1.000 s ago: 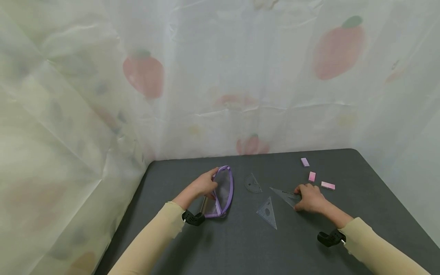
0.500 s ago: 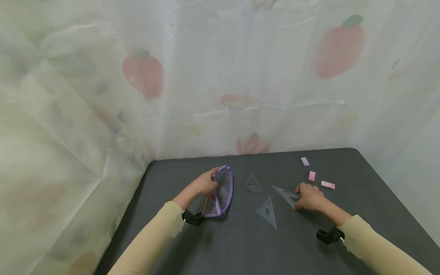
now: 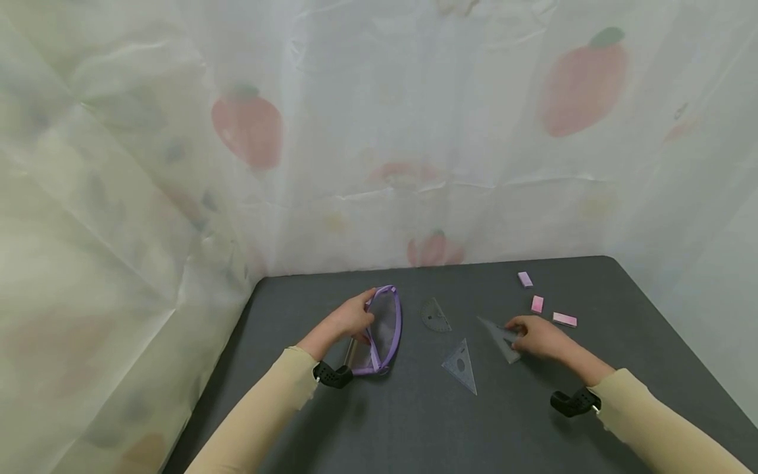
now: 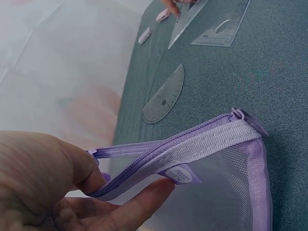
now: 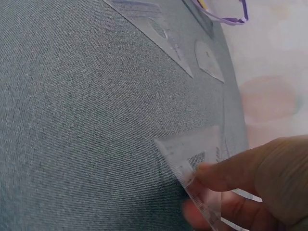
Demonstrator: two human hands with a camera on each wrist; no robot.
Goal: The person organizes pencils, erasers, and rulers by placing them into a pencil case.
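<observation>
— Pinched between thumb and fingers of the right hand (image 3: 541, 339), is that the clear set square (image 3: 500, 337)?

— Yes; its grip is closed on one end, and that edge is tilted up off the dark surface (image 3: 414, 421). Half a second ago it lay flatter. The markings are too blurred to read, and the fingers hide the held corner.

— And the left hand (image 3: 349, 320)?

— Thumb and fingers curl round the zip edge of the purple mesh pouch (image 3: 385, 329), at the same spot as before.

— Between them?

— A protractor (image 3: 435, 316) and a second set square (image 3: 462, 365), lying flat. Three pink erasers (image 3: 537, 303) sit just beyond the right hand.
</observation>
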